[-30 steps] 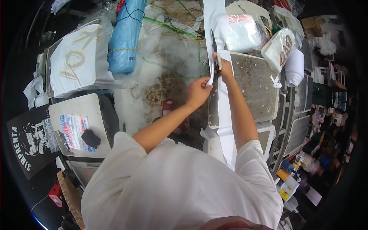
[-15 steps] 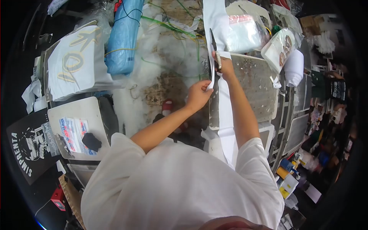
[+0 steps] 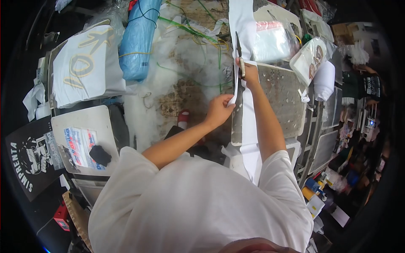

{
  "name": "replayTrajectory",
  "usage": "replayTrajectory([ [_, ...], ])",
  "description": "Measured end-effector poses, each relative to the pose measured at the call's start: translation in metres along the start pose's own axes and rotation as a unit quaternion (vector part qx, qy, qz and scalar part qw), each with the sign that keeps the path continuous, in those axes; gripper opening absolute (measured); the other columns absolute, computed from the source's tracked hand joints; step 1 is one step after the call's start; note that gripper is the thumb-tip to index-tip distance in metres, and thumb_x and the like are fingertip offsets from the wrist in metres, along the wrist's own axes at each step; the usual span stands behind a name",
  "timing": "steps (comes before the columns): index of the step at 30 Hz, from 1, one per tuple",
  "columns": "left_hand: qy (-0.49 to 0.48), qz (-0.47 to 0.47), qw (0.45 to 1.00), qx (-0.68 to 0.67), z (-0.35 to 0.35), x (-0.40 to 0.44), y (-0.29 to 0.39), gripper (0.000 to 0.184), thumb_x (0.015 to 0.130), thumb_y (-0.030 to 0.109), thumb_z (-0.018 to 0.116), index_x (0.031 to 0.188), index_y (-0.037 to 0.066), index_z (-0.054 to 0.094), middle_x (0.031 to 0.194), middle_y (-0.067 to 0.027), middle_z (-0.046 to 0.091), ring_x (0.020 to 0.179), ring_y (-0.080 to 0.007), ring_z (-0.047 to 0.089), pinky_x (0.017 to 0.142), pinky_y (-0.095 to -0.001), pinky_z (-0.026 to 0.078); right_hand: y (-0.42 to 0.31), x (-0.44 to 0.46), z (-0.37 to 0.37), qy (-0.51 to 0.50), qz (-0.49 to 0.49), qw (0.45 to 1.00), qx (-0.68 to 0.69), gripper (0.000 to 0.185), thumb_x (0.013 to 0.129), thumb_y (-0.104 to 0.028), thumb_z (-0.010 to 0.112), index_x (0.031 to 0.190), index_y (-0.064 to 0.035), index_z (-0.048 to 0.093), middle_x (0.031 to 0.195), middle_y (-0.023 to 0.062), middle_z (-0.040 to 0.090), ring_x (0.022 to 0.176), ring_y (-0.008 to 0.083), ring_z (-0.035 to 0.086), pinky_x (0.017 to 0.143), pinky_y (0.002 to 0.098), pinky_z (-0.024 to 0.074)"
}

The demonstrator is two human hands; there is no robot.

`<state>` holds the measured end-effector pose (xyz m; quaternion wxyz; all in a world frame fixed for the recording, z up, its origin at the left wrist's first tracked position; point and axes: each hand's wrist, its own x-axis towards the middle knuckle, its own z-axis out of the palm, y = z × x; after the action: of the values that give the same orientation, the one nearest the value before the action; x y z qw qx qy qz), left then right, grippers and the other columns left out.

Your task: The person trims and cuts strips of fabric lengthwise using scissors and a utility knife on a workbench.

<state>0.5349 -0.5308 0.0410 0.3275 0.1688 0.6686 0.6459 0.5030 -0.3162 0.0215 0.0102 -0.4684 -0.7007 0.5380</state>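
Note:
A long white strip of fabric (image 3: 241, 17) runs from the top of the head view down across the grey board to my body. My right hand (image 3: 250, 72) is closed around the handles of a pair of scissors (image 3: 239, 47), whose dark blades point away from me along the strip. A narrow band of the fabric hangs apart on the left side of the scissors. My left hand (image 3: 220, 110) pinches the lower end of that band, a little below and left of the scissors. Part of the scissor handles is hidden by my right fingers.
A grey, paint-specked board (image 3: 280, 101) lies under my right forearm. Clear plastic packs (image 3: 272, 41) and a white roll (image 3: 324, 82) rest beyond it. On the left are a blue wrapped bundle (image 3: 138, 40) and printed white sheets (image 3: 82, 67). A person (image 3: 366, 86) is at far right.
The view has shifted slightly. My two hands keep their holds on the scissors and the narrow fabric band, and the left has moved slightly down relative to the right.

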Motion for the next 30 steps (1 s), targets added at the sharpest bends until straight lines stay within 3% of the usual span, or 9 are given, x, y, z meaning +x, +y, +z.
replayTrajectory([
  [11, 0.008, 0.005, 1.000, 0.021, -0.010, -0.005, 0.000, 0.033, 0.078, 0.003, 0.071, 0.111, -0.001, 0.066, 0.086, -0.0079, 0.069, 0.074, -0.0112, 0.062, 0.067, -0.0257, 0.051, -0.012, 0.016, -0.005, -0.014, 0.028, 0.998, 0.053, 0.057, 0.074, -0.060, 0.074, 0.063, -0.0063, 0.059, 0.059, 0.0024, 0.054, 0.045, 0.0118, 0.052, 0.042, 0.0256, 0.0352],
  [13, 0.008, 0.002, 1.000, 0.025, -0.014, -0.003, 0.000, 0.033, 0.078, 0.004, 0.071, 0.111, -0.001, 0.066, 0.087, -0.0084, 0.069, 0.074, -0.0115, 0.063, 0.067, -0.0260, 0.051, -0.009, 0.022, -0.006, -0.027, 0.020, 0.999, -0.027, 0.057, 0.074, -0.060, 0.074, 0.066, -0.0060, 0.060, 0.061, 0.0024, 0.056, 0.046, 0.0117, 0.053, 0.042, 0.0253, 0.0355],
  [15, -0.018, -0.037, 0.999, 0.023, -0.018, -0.003, 0.005, 0.031, 0.077, 0.004, 0.070, 0.108, 0.000, 0.066, 0.093, -0.0132, 0.069, 0.080, -0.0207, 0.066, 0.075, -0.0303, 0.052, -0.008, 0.022, -0.004, -0.029, 0.021, 0.999, -0.010, 0.056, 0.074, -0.060, 0.074, 0.069, -0.0059, 0.062, 0.060, 0.0019, 0.056, 0.046, 0.0113, 0.053, 0.042, 0.0251, 0.0354],
  [18, -0.023, -0.022, 0.998, 0.051, -0.020, -0.003, 0.004, 0.030, 0.078, 0.004, 0.070, 0.107, -0.001, 0.066, 0.094, -0.0147, 0.070, 0.082, -0.0223, 0.067, 0.076, -0.0312, 0.053, -0.013, 0.023, 0.000, -0.025, 0.032, 0.998, 0.042, 0.054, 0.075, -0.060, 0.074, 0.072, -0.0058, 0.065, 0.058, 0.0009, 0.055, 0.046, 0.0108, 0.053, 0.042, 0.0248, 0.0353],
  [22, -0.038, -0.013, 0.995, 0.087, -0.022, -0.004, 0.008, 0.034, 0.078, 0.005, 0.071, 0.111, 0.000, 0.066, 0.095, -0.0127, 0.070, 0.080, -0.0188, 0.066, 0.076, -0.0304, 0.052, -0.017, 0.040, -0.001, -0.028, 0.036, 0.995, 0.090, 0.054, 0.076, -0.060, 0.073, 0.075, -0.0058, 0.068, 0.055, 0.0004, 0.054, 0.046, 0.0104, 0.051, 0.042, 0.0250, 0.0338],
  [28, -0.075, 0.048, 0.984, 0.155, -0.023, -0.001, 0.009, 0.035, 0.077, 0.004, 0.070, 0.112, -0.001, 0.065, 0.097, -0.0139, 0.069, 0.081, -0.0221, 0.066, 0.075, -0.0310, 0.051, -0.012, 0.034, 0.000, -0.045, -0.043, 0.997, 0.049, 0.054, 0.077, -0.060, 0.072, 0.068, -0.0074, 0.064, 0.056, 0.0011, 0.055, 0.045, 0.0099, 0.049, 0.042, 0.0260, 0.0309],
  [30, -0.097, 0.053, 0.980, 0.166, -0.024, 0.001, 0.012, 0.036, 0.077, 0.004, 0.069, 0.112, -0.001, 0.065, 0.096, -0.0140, 0.069, 0.081, -0.0218, 0.066, 0.074, -0.0315, 0.051, -0.020, 0.034, 0.002, -0.039, -0.024, 0.998, 0.045, 0.055, 0.075, -0.063, 0.072, 0.065, -0.0095, 0.060, 0.057, 0.0002, 0.054, 0.044, 0.0103, 0.048, 0.042, 0.0258, 0.0303],
])
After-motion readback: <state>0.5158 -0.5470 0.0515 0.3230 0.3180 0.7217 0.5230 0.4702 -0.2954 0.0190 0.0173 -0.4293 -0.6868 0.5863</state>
